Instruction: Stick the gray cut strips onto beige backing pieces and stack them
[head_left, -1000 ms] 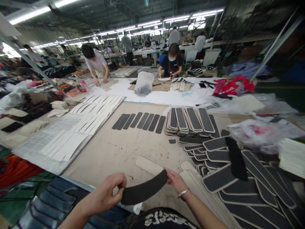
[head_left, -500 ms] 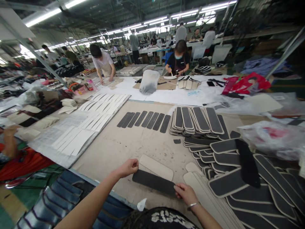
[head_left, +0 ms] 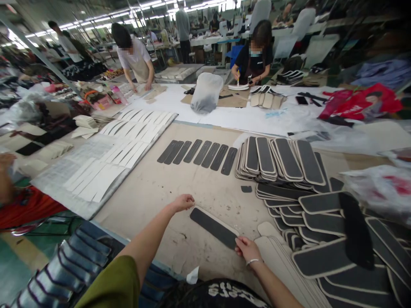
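Note:
A long dark grey strip (head_left: 214,228) lies over a beige rounded panel (head_left: 221,217), whose pale border shows along the far side. At the strip's near right end, my right hand (head_left: 248,251) pinches the corner between thumb and fingers. My left hand (head_left: 183,202) is just beyond the strip's left end, apart from it, with fingers loosely stretched and nothing in them. To the right of my right hand, several plain beige panels (head_left: 282,261) lie in an overlapping stack.
Piles of dark-faced panels with beige borders (head_left: 324,252) cover the right side. Several small dark strips (head_left: 202,154) lie in a row farther back. White strips (head_left: 102,179) rest on a board at left. Two people work across the table beside a plastic bag (head_left: 206,92).
The dark strip has gone from being held in both hands in front of the beige panel to lying over it. My left hand has let go and moved slightly away.

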`<state>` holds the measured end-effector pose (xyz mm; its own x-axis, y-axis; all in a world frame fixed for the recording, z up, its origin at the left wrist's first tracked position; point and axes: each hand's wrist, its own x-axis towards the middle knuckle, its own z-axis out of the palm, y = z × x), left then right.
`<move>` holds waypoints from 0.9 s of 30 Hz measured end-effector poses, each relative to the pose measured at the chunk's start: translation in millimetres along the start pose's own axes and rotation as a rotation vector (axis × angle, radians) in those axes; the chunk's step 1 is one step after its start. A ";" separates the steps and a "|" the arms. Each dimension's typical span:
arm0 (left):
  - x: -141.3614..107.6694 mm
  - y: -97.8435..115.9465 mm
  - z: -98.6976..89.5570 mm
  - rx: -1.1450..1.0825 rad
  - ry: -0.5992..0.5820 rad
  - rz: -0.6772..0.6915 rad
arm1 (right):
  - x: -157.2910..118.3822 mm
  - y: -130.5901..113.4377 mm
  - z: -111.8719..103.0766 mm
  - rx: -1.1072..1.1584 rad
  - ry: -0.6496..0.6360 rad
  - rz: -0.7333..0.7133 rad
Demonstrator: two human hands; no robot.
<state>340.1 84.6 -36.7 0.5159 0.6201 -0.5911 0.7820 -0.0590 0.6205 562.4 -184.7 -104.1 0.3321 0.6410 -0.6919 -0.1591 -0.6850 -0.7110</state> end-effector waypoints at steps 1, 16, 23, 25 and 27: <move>0.1 -3.8 1.8 0.025 0.033 -0.019 | 0.6 -0.1 -0.7 -0.007 -0.004 0.006; -20.9 -23.4 40.9 0.408 0.148 0.093 | 10.5 3.7 -7.1 -0.199 -0.046 0.030; -15.2 -20.9 42.7 0.439 0.162 0.117 | 7.2 -2.8 -7.4 -0.338 -0.031 0.003; -18.8 -21.5 47.0 0.434 0.173 0.107 | 5.3 -5.4 -9.6 -0.394 -0.014 -0.018; -24.3 -23.3 53.1 0.423 0.188 0.092 | 3.5 -8.2 -12.7 -0.458 0.001 -0.048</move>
<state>327.9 29.3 -64.1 0.5483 0.7258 -0.4155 0.8297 -0.4100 0.3787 576.7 -181.2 -99.1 0.3296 0.6758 -0.6592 0.2840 -0.7369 -0.6135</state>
